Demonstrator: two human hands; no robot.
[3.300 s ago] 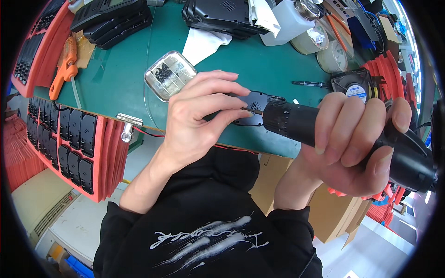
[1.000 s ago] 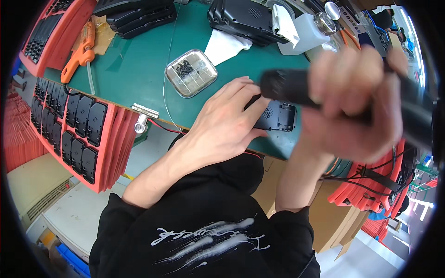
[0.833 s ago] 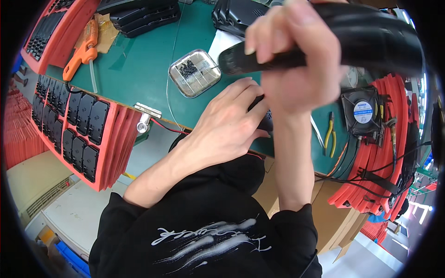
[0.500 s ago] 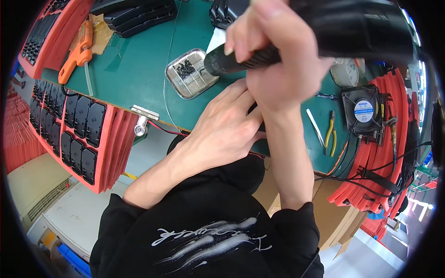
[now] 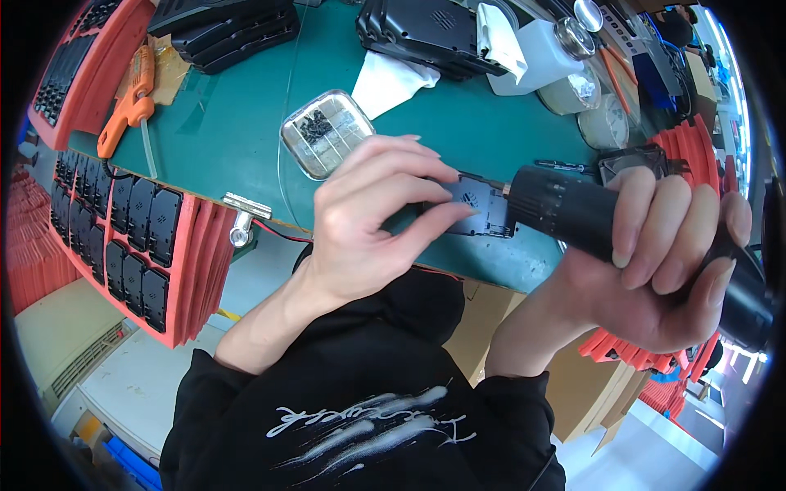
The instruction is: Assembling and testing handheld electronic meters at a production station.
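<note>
Box (image 5: pixel 340 124), squarish, silvery, compartmented, with small black bits (image 5: pixel 316 126); right of it, rectangular black plastic casing (image 5: pixel 476 209) in half-closed left hand (image 5: pixel 359 214), black cylindrical driver (image 5: pixel 565 209) in closed right hand (image 5: pixel 639 295).

Both bare forearms rise from the lower edge. The left forearm (image 5: pixel 274 323) slants up and to the right, its wrist (image 5: pixel 315 278) nearly in line with the left hand (image 5: pixel 364 217). There the back of the hand shows, knuckles bent, fingers (image 5: pixel 401 164) reaching rightward and the thumb (image 5: pixel 434 229) below them in a pinch. The right forearm (image 5: pixel 536 327) angles outward to the right hand (image 5: pixel 655 270), whose fingers curl firmly in a full grasp, their nails showing.
</note>
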